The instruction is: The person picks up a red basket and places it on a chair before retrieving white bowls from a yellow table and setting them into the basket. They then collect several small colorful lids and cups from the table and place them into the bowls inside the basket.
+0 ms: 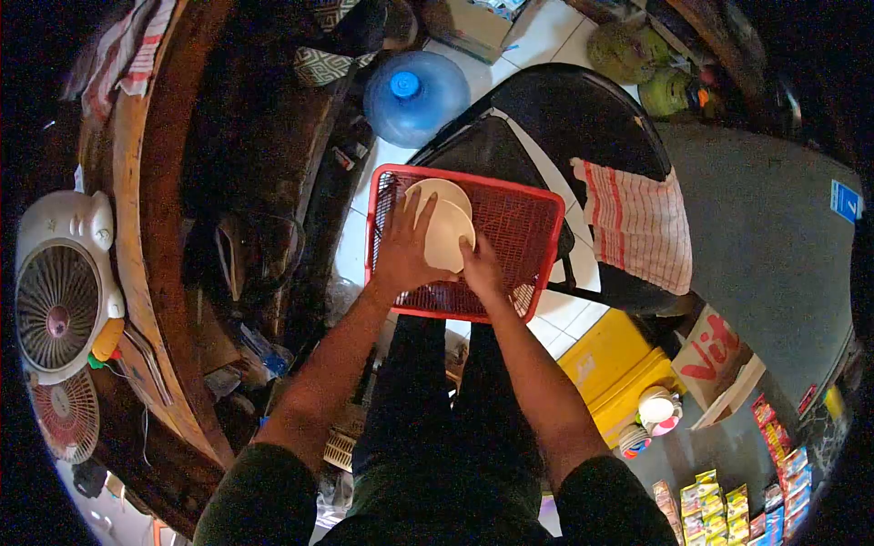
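Two cream-coloured round dishes, plates or shallow bowls, overlap inside a red plastic basket [555,218]. The front dish [451,238] partly covers the back dish [448,189]. My left hand [403,250] rests across the left side of both, fingers spread and stretched out, its thumb near the front dish's lower edge. With the thumb on top of the right rim, my right hand [482,270] grips the front dish; its other fingers are largely hidden. The basket lies in front of my legs, its perforated bottom showing to the right of the dishes.
A black chair [583,118] with a red-striped cloth [637,218] stands beyond the basket. Behind it is a blue water jug [414,98]. A yellow container [619,369] is at the right, and a fan [64,291] stands at the far left by a wooden edge [150,273].
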Motion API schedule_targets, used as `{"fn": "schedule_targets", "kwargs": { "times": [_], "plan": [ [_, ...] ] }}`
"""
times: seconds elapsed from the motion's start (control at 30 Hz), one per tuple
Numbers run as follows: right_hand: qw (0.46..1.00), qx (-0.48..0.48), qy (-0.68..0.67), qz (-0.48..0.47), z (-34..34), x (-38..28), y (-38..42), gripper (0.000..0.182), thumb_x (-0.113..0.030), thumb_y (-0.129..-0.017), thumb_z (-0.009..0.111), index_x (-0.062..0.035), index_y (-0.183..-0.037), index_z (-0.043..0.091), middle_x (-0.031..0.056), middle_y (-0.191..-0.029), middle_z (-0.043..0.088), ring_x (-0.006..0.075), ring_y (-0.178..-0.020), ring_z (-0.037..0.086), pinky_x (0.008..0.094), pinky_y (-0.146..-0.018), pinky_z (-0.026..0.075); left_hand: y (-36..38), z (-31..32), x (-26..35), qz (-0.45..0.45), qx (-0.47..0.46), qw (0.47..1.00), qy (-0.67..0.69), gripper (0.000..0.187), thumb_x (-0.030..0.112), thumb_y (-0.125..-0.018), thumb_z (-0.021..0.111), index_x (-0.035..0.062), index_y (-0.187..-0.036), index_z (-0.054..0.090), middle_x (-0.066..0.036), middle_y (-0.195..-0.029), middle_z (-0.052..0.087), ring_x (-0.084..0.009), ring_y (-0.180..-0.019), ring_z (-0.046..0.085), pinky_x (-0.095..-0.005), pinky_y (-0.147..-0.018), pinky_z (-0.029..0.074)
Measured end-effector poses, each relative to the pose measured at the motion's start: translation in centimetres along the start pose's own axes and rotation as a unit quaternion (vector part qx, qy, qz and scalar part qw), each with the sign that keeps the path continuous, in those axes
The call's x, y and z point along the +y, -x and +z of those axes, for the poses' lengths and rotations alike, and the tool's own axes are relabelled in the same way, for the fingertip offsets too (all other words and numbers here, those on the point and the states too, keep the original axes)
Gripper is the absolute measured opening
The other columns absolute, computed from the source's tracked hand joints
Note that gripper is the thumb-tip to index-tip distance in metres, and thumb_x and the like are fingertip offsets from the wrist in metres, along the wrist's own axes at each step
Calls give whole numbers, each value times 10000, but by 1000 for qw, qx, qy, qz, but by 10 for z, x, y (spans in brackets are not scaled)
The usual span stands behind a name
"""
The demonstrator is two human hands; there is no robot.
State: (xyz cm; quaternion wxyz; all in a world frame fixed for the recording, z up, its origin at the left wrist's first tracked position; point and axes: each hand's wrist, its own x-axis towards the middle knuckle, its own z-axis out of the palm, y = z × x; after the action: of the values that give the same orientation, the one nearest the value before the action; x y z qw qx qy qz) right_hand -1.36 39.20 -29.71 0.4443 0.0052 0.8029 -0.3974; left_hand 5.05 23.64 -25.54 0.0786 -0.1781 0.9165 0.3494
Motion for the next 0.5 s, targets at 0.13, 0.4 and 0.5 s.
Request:
{"fn": "schedule_targets", "kwargs": {
  "times": [0.13,0.4,0.5],
  "plan": [
    [1000,8,-3,-17,10,18,-12,429,-340,-947,515,-33,-1246,538,215,-1116,628,341,-1015,617,408,-887,462,-9,-2,2,22,-65,997,-47,1299,509,-443,874,210,-1499,179,-188,-1537,133,-460,-1389,163,-634,-1082,216],
    [991,20,-123,-45,9,11,-6,508,-365,-887,637,-39,-1260,521,145,-1046,642,234,-954,632,362,-820,498,-19,10,-2,9,-58,992,-112,1220,447,-501,850,200,-1491,181,-203,-1488,204,-504,-1341,215,-614,-1073,256],
    [957,18,-288,11,16,13,-5,490,-322,-871,672,-44,-1246,521,120,-1011,637,202,-892,637,331,-763,510,-24,12,-2,-25,-58,988,-142,1168,405,-524,840,185,-1476,201,-197,-1486,206,-499,-1336,229,-615,-1059,277]
  ]
}}
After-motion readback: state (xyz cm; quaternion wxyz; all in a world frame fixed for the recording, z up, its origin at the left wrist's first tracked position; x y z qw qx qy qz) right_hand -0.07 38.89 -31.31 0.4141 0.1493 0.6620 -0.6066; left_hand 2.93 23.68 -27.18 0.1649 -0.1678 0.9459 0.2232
